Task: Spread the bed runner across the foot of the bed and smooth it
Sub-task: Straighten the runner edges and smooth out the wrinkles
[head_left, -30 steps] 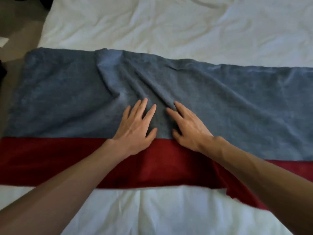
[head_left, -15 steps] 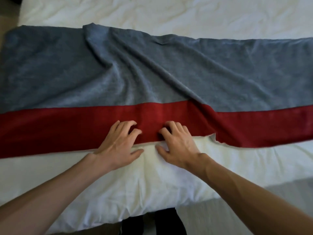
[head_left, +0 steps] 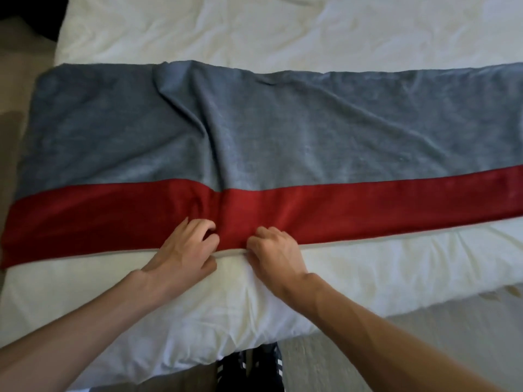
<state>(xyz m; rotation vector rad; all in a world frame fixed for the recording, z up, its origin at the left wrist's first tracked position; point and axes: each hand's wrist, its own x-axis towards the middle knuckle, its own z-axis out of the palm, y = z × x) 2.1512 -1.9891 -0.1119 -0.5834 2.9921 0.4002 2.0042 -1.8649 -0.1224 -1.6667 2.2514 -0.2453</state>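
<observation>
two bare hands worked at the near hem of the bed runner point(head_left: 283, 142), close to one another but apart, with a short stretch of red cloth between them. the left hand point(head_left: 185, 250) had its fingers curled down onto the red band, thumb lying along the pale hem, a grip pinched closed on the runner's edge. the right hand point(head_left: 273, 248) did likewise just to its right, knuckles bent, fingers tucked into the red cloth, thumb at the hem, also closed on the runner.

beyond both grips the runner lay across the bed point(head_left: 283, 32), its broad grey-blue part on the far side of the hands and its red band point(head_left: 368, 205) nearest them, reaching out past the left grip to the bed's edge and past the right grip out of view. a ridge of folds ran from the far edge of the grey part down toward the left grip. nearer than the hands, white bedding point(head_left: 198, 321) bulged over the foot of the bed, and below it a pair of dark shoes point(head_left: 249, 369) with white stripes stood on the floor point(head_left: 368, 343).
</observation>
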